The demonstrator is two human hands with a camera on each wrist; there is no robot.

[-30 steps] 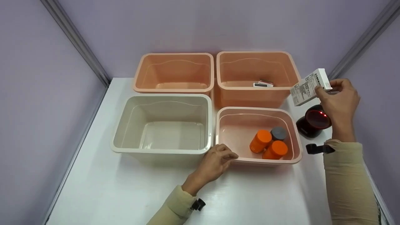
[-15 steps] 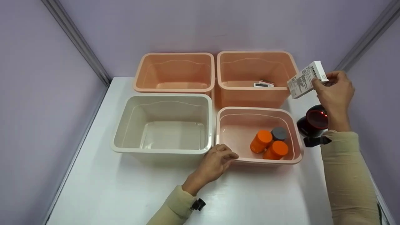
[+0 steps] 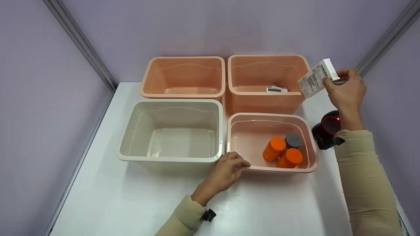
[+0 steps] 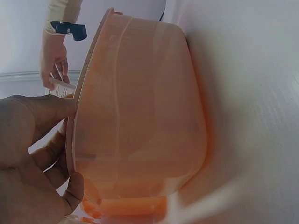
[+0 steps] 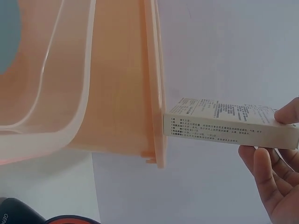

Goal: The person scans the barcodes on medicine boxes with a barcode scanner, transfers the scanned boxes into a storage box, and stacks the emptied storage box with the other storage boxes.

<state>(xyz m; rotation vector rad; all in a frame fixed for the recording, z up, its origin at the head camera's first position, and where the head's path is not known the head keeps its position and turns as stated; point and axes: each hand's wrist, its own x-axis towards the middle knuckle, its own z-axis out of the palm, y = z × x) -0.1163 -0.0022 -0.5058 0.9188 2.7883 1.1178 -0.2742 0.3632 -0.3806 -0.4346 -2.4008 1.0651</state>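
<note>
My right hand (image 3: 347,90) pinches a white printed medicine box (image 3: 315,78) between thumb and fingers, at the right side of the back right orange bin (image 3: 267,102). In the right wrist view the box (image 5: 224,122) lies level with the bin's rim (image 5: 158,93); I cannot tell whether they touch. My left hand (image 3: 226,170) pinches the front left rim of the pale pink bin (image 3: 242,116); the left wrist view shows the thumb on one side of that rim (image 4: 72,126) and fingers on the other. Two orange-capped bottles (image 3: 274,149) and one grey-capped bottle (image 3: 293,140) stand inside it.
A grey-white bin (image 3: 170,159) stands front left, with another orange bin (image 3: 183,58) behind it. Small boxes (image 3: 277,88) lie in the back right bin. A black scanner (image 3: 325,131) with a red light sits under my right forearm, near the right wall.
My right hand has moved away from me and a little to the left with the medicine box, from above the scanner to the back right bin's side. My left hand has stayed put.
</note>
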